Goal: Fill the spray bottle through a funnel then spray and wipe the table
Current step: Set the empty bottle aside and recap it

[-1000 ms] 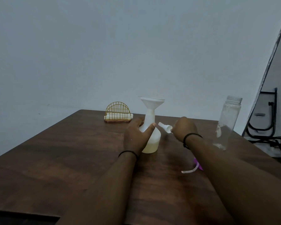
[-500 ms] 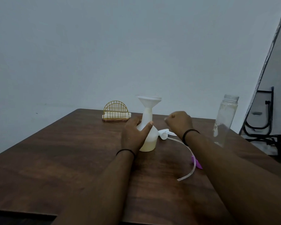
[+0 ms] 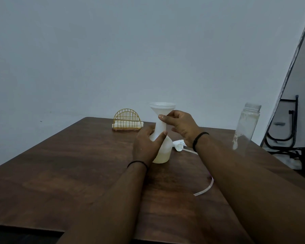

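A white spray bottle [image 3: 163, 153] stands mid-table with pale liquid in its lower part. A white funnel [image 3: 161, 111] sits upright in its neck. My left hand [image 3: 146, 145] wraps around the bottle's shoulder. My right hand [image 3: 180, 125] pinches the funnel just under its bowl with thumb and fingers. The white spray head [image 3: 178, 145] lies on the table to the right of the bottle, partly hidden behind my right wrist. Its clear dip tube [image 3: 205, 189] curves toward me.
The dark wooden table [image 3: 69, 173] meets a plain wall at the back. A gold wire holder with folded white cloths [image 3: 127, 121] stands at the back left. A tall clear open bottle [image 3: 246, 129] stands at the right edge. Black cables [image 3: 289, 150] lie beyond it.
My right hand let go of the spray head, which now lies on the table, and rose to grip the funnel. My left hand stayed on the bottle.
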